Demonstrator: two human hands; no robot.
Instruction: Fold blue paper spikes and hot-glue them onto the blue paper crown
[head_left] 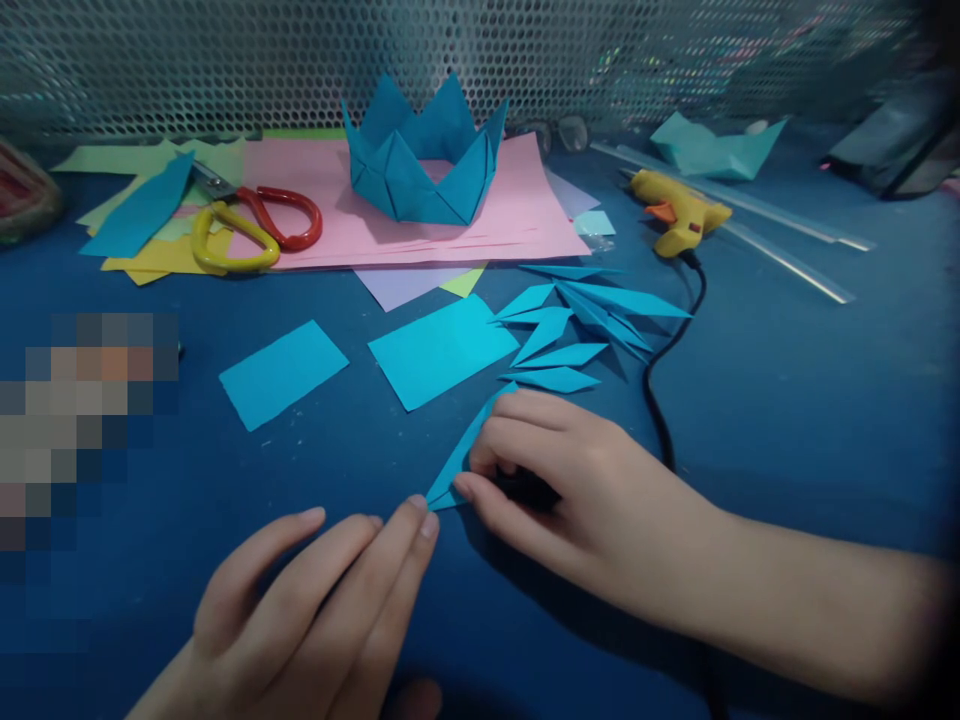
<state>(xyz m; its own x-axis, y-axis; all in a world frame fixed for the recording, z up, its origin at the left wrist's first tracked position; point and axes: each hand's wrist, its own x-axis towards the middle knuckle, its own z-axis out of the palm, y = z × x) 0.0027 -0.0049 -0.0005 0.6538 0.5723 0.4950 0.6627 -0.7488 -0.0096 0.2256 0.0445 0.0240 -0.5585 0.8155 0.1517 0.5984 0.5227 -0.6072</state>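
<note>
My right hand [570,480] lies curled over a narrow folded piece of blue paper [459,460] on the dark blue table, pinching its lower part between thumb and fingers. My left hand [330,600] rests flat with its fingers stretched out, and the fingertips press the pointed lower tip of the same piece. Just behind, several finished blue pointed folds [574,325] lie in a loose heap. Two flat blue paper rectangles lie to the left, one larger [439,350] and one smaller [281,373].
A blue folded paper crown [420,160] stands on pink sheets [525,215] at the back. Red and yellow scissors [251,230] lie at left on coloured paper. A yellow glue gun [679,215] with a black cord [660,400], clear glue sticks and a teal paper boat [709,148] sit at right. Perforated metal wall behind.
</note>
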